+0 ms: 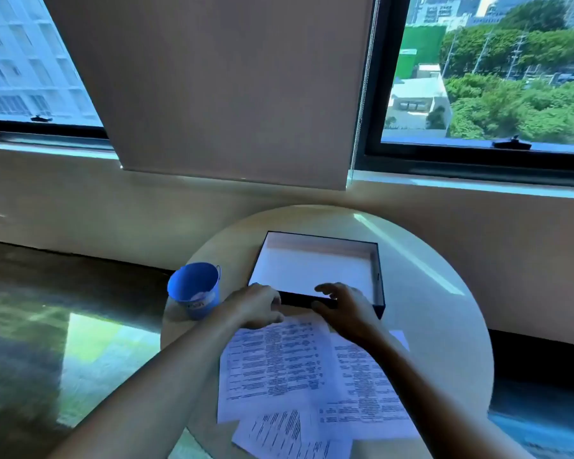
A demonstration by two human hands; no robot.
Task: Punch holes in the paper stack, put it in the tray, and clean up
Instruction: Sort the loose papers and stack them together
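A shallow black tray (pixel 380 276) with a white inside lies on the round table, with nothing in it. Printed paper sheets (pixel 279 366) lie loosely fanned in front of it, overlapping each other. My left hand (pixel 257 306) rests with curled fingers on the top edge of the sheets, against the tray's near left corner. My right hand (pixel 347 313) is at the tray's near wall, thumb over the rim and fingers on the outside. I cannot tell the dark strip between my hands from the tray wall. No hole punch can be made out.
A blue metal bucket (pixel 194 289) with something pale at the bottom stands at the table's left edge (pixel 166 326). A wall with windows and a lowered blind runs just behind the table. Polished floor lies to the left.
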